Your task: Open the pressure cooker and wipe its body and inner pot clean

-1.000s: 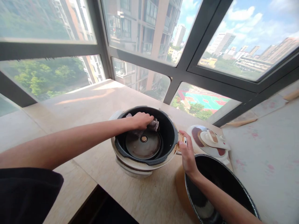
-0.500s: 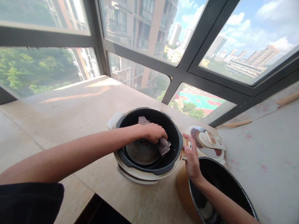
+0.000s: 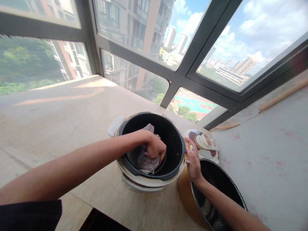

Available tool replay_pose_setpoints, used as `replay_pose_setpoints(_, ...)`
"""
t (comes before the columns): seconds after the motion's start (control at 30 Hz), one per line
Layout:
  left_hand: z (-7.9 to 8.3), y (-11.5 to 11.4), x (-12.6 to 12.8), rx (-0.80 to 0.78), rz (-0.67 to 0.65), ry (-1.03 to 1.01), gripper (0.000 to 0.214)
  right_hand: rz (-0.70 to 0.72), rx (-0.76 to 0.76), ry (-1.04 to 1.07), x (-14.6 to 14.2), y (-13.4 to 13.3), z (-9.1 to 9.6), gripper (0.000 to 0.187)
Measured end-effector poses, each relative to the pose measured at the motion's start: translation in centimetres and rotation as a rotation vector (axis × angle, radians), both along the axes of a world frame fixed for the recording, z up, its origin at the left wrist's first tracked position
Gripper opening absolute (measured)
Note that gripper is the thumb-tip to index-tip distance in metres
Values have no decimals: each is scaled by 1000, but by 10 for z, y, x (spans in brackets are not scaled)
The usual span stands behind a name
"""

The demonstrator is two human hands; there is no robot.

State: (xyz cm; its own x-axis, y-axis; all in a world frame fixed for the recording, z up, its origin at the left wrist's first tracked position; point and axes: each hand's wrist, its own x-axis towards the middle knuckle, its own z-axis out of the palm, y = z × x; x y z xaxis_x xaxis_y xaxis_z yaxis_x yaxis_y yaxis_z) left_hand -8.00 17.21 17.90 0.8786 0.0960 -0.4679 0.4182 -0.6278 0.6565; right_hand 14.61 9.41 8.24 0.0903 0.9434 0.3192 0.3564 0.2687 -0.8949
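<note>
An electric pressure cooker body (image 3: pixel 174 136) with a dark inside and a pale outer rim stands on the stone sill. My left hand (image 3: pixel 156 146) reaches down into it, fingers curled on a greyish-purple cloth (image 3: pixel 147 162). The cloth is bunched against the bottom, and part of it hides beneath the hand. On the cooker's right side, my right hand (image 3: pixel 194 162) grips the stained side handle (image 3: pixel 188 150), thumb over the top. Another pale handle (image 3: pixel 115 126) juts from the cooker's left side.
Right of the cooker is a removable inner pot (image 3: pixel 185 199), tan outside and black inside, partly behind my right forearm. Behind it lies the cooker lid (image 3: pixel 204 141). Window frames (image 3: pixel 178 77) border the sill (image 3: pixel 72 118); a papered wall (image 3: pixel 269 160) closes the right.
My left hand has moved left and deeper in the cooker, bringing the cloth over the bottom. My right hand stays on the handle. The view has shifted slightly.
</note>
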Motion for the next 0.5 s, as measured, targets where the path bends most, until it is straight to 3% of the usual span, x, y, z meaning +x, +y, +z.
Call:
replay_pose_setpoints(0.3, 6, -3, -20, 215, 183, 219, 68, 16, 3, 10, -5, -1, 7, 44)
replay_pose_setpoints(0.5, -1, 3, -32, 292, 238, 289, 63, 15, 18, 0, -5, 0, 7, 43)
